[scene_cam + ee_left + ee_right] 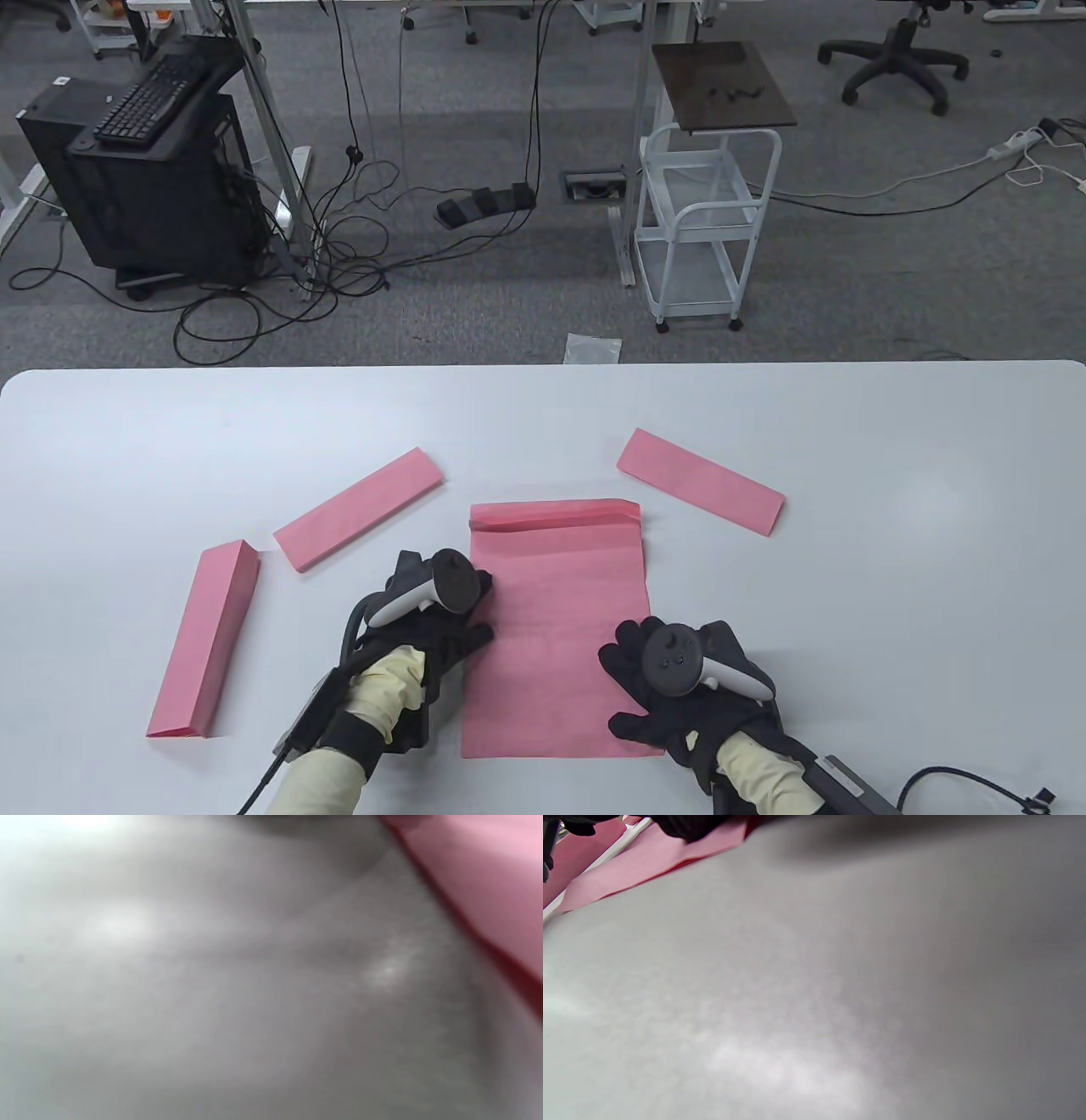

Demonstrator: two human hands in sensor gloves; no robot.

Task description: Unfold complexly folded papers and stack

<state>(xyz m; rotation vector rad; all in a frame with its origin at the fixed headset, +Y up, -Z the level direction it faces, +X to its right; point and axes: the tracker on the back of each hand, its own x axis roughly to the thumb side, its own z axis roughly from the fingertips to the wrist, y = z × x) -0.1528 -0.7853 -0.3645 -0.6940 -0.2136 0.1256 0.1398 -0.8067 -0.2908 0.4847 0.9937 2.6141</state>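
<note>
A pink sheet lies mostly unfolded on the white table, with a narrow fold still turned over along its far edge. My left hand rests on the sheet's left edge. My right hand rests flat on its near right corner. Three folded pink papers lie around it: one at the far left, one left of centre, one at the right. The left wrist view shows blurred table and a pink edge. The right wrist view shows the pink sheet under a dark fingertip.
The table's far edge runs across the middle of the table view. Beyond it on the floor are a white cart, a black computer stand and cables.
</note>
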